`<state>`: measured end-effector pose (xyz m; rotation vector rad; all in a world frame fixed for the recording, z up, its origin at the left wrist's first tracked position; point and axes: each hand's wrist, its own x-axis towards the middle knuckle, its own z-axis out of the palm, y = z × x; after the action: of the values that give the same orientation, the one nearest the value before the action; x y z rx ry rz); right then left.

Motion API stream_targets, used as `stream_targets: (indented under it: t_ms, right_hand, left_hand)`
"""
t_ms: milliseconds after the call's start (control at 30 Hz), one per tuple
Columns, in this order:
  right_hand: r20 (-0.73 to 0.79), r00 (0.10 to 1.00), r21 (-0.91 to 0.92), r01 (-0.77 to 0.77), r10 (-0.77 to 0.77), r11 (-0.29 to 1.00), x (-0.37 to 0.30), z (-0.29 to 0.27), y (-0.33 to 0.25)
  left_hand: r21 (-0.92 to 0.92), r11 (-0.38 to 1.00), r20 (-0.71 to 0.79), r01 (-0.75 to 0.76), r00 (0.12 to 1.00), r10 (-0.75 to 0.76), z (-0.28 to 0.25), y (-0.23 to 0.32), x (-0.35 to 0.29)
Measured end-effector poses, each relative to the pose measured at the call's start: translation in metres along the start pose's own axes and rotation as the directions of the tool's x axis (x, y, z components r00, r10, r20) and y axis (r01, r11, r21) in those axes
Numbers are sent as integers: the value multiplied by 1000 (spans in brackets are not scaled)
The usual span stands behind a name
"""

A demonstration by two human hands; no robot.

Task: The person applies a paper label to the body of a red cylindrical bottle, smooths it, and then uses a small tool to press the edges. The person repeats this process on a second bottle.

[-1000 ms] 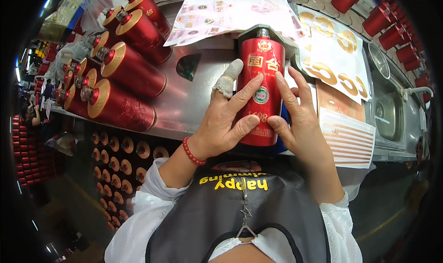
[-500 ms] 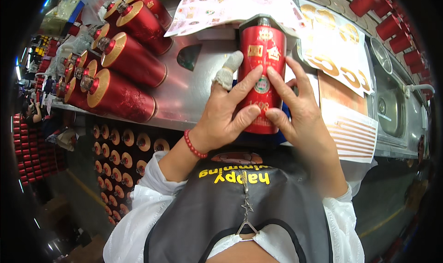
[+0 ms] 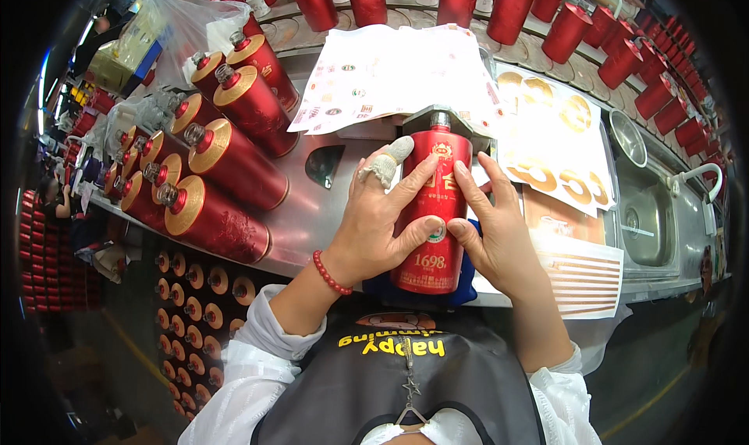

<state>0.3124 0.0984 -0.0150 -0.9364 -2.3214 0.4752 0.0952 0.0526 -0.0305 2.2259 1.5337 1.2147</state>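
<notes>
A red bottle with a clear stopper lies in front of me, its neck pointing away. Gold and white markings run along its upper side. My left hand holds it from the left, the index finger and thumb pressed on its face. One finger of that hand wears a grey cloth cover. From the right, my right hand rests thumb and index finger on the same face, its other fingers bent beside the bottle. A blue cloth shows beneath the bottle. The undersides of both hands are hidden.
Sticker sheets lie beyond the bottle: a white one, a gold-patterned one and a striped one. Several red bottles stand at left. A metal sink is at right. Behind, a curved conveyor carries more red containers.
My view has shifted, so the bottle and bench sit lower and more of the conveyor shows. Both hands stay on the bottle, with only slight finger movement.
</notes>
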Motion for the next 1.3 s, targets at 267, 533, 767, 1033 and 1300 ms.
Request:
stream_targets:
  t_ms: [267,533,767,1033,1300]
  right_hand:
    - [-16,999,-12,31,-31,999,6,-1,-1]
    - [-99,995,97,-17,26,995,16,12,12]
    - [-106,973,282,-169,205,945,36,30,30]
    - [-78,962,362,-217,261,906,39,28,27]
    - [61,974,479,-222,220,849,2,18,25]
  left_hand:
    - [-79,997,-19,-26,1000,25,4,-4,5]
    - [-533,805,17,262,954,-299,20,-18,22]
    - [-633,639,165,438,882,-440,37,-32,30]
    - [-613,640,170,465,868,-467,37,-29,34]
    - [-636,752,38,171,981,-191,24,-24,-7]
